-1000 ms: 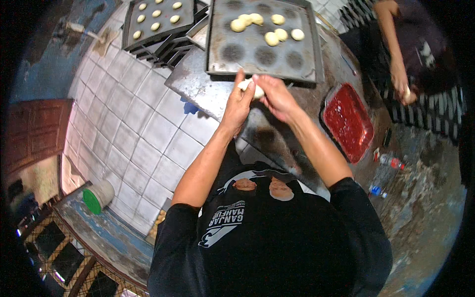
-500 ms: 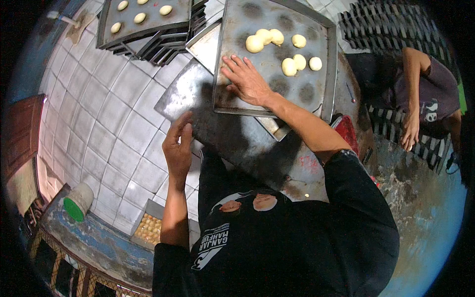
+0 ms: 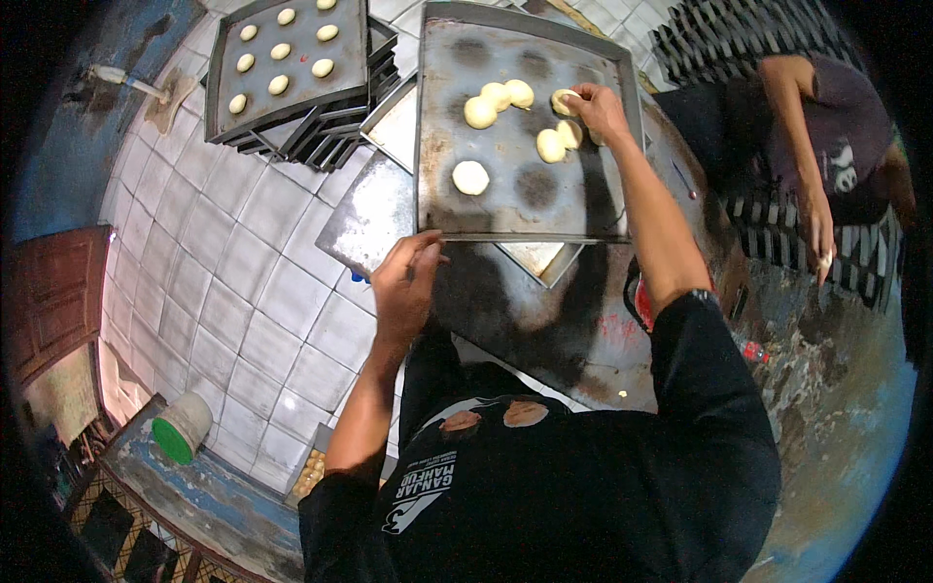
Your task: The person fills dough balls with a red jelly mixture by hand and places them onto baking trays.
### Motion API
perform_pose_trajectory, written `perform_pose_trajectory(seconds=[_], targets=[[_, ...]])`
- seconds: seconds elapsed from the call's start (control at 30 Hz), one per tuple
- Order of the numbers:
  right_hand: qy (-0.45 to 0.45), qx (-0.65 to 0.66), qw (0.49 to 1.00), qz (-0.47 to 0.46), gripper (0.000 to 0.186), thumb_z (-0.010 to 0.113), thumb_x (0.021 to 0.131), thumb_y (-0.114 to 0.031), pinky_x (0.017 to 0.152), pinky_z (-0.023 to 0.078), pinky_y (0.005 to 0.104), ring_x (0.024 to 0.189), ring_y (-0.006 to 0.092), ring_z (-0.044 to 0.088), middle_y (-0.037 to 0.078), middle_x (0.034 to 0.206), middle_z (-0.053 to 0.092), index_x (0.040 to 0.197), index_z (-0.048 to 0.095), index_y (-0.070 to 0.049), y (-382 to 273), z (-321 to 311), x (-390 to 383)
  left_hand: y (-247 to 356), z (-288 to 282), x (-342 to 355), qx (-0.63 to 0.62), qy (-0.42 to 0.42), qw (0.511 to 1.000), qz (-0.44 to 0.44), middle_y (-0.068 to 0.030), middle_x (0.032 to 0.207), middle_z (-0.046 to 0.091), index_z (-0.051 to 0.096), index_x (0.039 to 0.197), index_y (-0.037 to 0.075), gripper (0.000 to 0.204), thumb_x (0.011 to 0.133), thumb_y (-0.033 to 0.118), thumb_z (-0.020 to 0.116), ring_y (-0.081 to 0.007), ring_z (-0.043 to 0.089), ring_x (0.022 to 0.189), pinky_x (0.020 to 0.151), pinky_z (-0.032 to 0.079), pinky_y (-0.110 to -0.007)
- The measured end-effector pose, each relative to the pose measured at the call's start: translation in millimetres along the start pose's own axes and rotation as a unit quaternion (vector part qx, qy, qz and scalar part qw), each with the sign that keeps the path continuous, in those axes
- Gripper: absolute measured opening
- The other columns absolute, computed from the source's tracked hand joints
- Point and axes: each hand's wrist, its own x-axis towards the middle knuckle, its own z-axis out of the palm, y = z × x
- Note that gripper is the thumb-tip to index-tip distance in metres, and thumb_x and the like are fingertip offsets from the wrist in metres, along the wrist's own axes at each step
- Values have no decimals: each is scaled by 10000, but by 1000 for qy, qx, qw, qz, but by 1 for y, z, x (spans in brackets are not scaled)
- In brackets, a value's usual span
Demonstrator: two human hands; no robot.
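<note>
My right hand (image 3: 601, 112) reaches over a grey metal baking tray (image 3: 525, 209), its fingertips closed on a pale yellow dough ball (image 3: 562, 102). Just below it, another dough ball (image 3: 551, 146) touches a neighbour partly hidden by my hand. Left of these, three balls lie pressed together in a row, the largest a dough ball (image 3: 479, 112) at the near end. A flatter, paler dough round (image 3: 470, 178) sits alone near the tray's left side. My left hand (image 3: 406, 282) is at the tray's near left corner, fingers loosely bent and apart, holding nothing I can see.
A stack of trays (image 3: 292, 73) with spaced dough balls stands at far left. Under my tray are another tray (image 3: 544, 262) and a dark metal table (image 3: 496, 311). To the right, a co-worker's hand (image 3: 818, 228) hangs by dark slatted racks (image 3: 758, 49). A bucket (image 3: 190, 423) stands lower left.
My right hand has lifted off the tray's left side, uncovering the flat dough round, and moved right onto a dough ball. My left hand has moved right to the tray corner.
</note>
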Motion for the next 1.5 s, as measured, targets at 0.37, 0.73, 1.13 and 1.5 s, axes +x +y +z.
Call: perform_pose_trajectory(seconds=[0.37, 0.73, 1.13, 1.5], targets=[[184, 184, 965, -42, 320, 765, 851, -191, 676, 489, 288, 701, 126, 572, 83, 807, 593, 1083, 675, 10, -44, 4, -398, 16, 189, -89, -253, -95, 951, -149, -34, 908, 610, 569, 1054, 33, 326, 1084, 329, 438, -96, 571, 815, 712, 473, -257], [138, 598, 782, 109, 307, 673, 939, -60, 806, 516, 251, 917, 85, 621, 40, 1029, 687, 1223, 612, 40, 56, -15, -616, -4, 278, -267, -25, -234, 968, -88, -13, 727, 567, 562, 861, 56, 476, 1058, 475, 451, -101, 515, 636, 602, 441, -275], [167, 356, 919, 33, 258, 690, 823, -105, 858, 502, 422, 892, 354, 626, 140, 958, 626, 1063, 663, -14, 122, 10, -632, -109, 237, -320, 6, -346, 908, -236, -59, 1092, 693, 607, 1259, 34, 312, 955, 102, 597, -141, 644, 950, 803, 505, -295], [-16, -250, 968, -22, 200, 582, 853, -138, 731, 573, 378, 936, 300, 615, 152, 990, 577, 1017, 572, -25, 230, 44, -578, -47, 302, -202, -20, -373, 920, -120, -94, 1096, 723, 568, 1255, 6, 505, 798, -16, 779, -171, 674, 1042, 953, 506, -298]])
